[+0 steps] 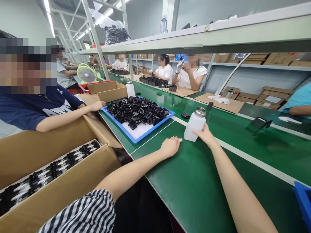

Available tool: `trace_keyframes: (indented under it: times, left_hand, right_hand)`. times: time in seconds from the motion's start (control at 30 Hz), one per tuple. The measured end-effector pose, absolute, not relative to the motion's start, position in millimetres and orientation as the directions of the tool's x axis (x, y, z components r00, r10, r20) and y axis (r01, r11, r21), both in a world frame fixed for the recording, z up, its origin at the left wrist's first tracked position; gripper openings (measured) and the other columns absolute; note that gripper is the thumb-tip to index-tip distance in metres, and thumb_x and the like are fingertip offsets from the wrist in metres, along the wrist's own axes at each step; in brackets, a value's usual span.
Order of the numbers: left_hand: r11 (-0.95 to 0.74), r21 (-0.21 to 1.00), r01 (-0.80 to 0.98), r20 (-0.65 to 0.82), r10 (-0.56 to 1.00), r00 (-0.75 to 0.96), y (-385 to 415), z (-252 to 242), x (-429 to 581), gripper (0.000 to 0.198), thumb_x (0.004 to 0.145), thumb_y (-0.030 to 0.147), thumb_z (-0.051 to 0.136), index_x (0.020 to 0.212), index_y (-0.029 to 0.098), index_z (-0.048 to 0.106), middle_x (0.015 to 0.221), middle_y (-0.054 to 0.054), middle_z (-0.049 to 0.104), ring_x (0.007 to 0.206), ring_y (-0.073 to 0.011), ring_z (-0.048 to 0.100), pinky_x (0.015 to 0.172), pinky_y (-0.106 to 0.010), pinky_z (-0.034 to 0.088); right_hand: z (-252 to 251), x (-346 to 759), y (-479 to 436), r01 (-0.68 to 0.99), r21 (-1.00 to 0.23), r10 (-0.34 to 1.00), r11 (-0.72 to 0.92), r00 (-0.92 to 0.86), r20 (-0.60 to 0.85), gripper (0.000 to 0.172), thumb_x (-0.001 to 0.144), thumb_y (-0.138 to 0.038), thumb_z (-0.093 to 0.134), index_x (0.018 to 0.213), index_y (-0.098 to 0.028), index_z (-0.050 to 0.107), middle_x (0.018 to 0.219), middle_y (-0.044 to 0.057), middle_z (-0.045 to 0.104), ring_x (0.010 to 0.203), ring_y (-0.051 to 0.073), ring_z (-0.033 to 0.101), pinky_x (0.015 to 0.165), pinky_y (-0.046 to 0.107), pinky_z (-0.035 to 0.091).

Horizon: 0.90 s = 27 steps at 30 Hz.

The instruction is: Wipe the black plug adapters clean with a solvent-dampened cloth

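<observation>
My right hand is closed around the side of a translucent white pump bottle with a metal top. The bottle tilts slightly over the green work surface. To the left of it, my left hand is closed, palm down, near the surface. A small white piece, perhaps cloth or cotton, pokes out of its fingers; most of it is hidden. Beyond my hands, a blue-rimmed tray holds a heap of black plastic parts. One black part lies just behind the bottle.
At left stands an open carton with rows of black and white parts. A co-worker's arm rests by the tray. Another white bottle stands behind it. The green belt carries a black part; a blue tray edge shows at right.
</observation>
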<state>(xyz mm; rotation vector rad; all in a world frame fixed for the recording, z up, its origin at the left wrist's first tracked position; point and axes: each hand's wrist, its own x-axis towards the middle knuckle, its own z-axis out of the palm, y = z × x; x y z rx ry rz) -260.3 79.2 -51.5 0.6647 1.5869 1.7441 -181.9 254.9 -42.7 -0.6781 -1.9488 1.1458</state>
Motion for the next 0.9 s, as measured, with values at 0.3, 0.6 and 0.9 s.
trace_keyframes:
  times: [0.3, 0.6, 0.9]
  left_hand:
    - [-0.41, 0.583, -0.702, -0.26, 0.724, -0.639, 114.7, 7.5, -289.6, 0.026, 0.076, 0.026, 0.026, 0.085, 0.015, 0.048, 0.07, -0.005, 0.056, 0.067, -0.0178, 0.055, 0.063, -0.035, 0.043]
    - [-0.386, 0.334, -0.86, -0.333, 0.805, -0.491, 113.6, -5.5, -263.2, 0.016, 0.069, 0.01, 0.033, 0.075, 0.012, 0.048, 0.067, -0.005, 0.055, 0.059, -0.0145, 0.054, 0.052, -0.026, 0.041]
    - [-0.436, 0.215, -0.874, -0.304, 0.82, -0.485, 107.7, 5.9, -257.4, 0.016, 0.065, 0.005, 0.034, 0.07, 0.014, 0.047, 0.066, -0.002, 0.053, 0.061, -0.0087, 0.052, 0.061, -0.021, 0.044]
  right_hand:
    - [-44.4, -193.8, 232.0, 0.263, -0.813, 0.806, 0.52, -0.464, 0.366, 0.068, 0.041, -0.041, 0.066, 0.096, -0.012, 0.04, 0.095, 0.015, 0.048, 0.089, 0.032, 0.045, 0.071, 0.043, 0.038]
    - [-41.2, -186.5, 215.1, 0.581, -0.311, 0.604, 0.752, -0.42, 0.677, 0.058, 0.059, -0.033, 0.057, 0.104, -0.008, 0.031, 0.098, 0.019, 0.044, 0.093, 0.033, 0.039, 0.079, 0.046, 0.028]
    - [-43.1, -176.2, 219.1, 0.634, 0.022, 0.332, 0.773, -0.434, 0.838, 0.047, 0.07, -0.021, 0.043, 0.11, -0.008, 0.022, 0.104, 0.021, 0.036, 0.102, 0.033, 0.029, 0.082, 0.052, 0.021]
